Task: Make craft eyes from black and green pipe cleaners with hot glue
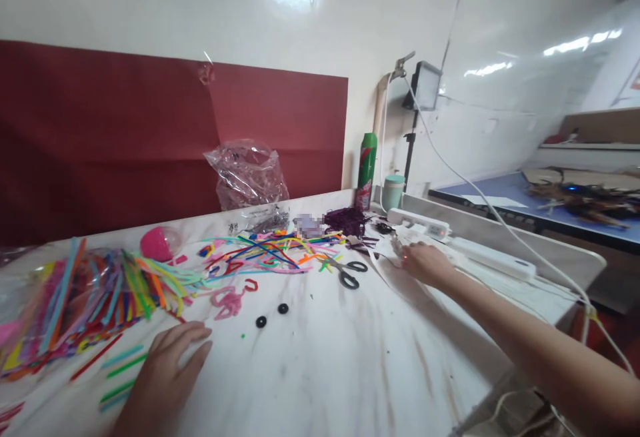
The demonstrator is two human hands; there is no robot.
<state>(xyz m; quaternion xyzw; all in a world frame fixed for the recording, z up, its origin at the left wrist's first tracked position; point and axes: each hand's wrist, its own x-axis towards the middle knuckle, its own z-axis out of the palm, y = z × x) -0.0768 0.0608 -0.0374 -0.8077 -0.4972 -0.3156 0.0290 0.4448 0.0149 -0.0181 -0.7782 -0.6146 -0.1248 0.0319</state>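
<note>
My left hand [167, 367] rests low over the table, thumb apart from its outstretched fingers, holding nothing. Beside it lie several short cut pipe cleaners [127, 365] in green, blue and red. My right hand [425, 262] reaches to the right rear of the table. Its fingers are closed at a small clear, shiny item [397, 245]; what it is I cannot make out. Black-handled scissors [349, 276] lie between my hands, near loose coloured pipe cleaners [280, 250]. Two black wheel-like discs [261, 322] and a bent pink pipe-cleaner shape [229, 302] are closer to my left hand.
A big bundle of pipe cleaners [115, 290] fills the left side. Behind are a pink-and-clear ball [159, 244], a plastic bag [250, 174], purple shreds [347, 222], a green spray can [367, 170] and a mint jar [394, 192]. Power strips [493, 257] and a white cable [465, 174] run along the right.
</note>
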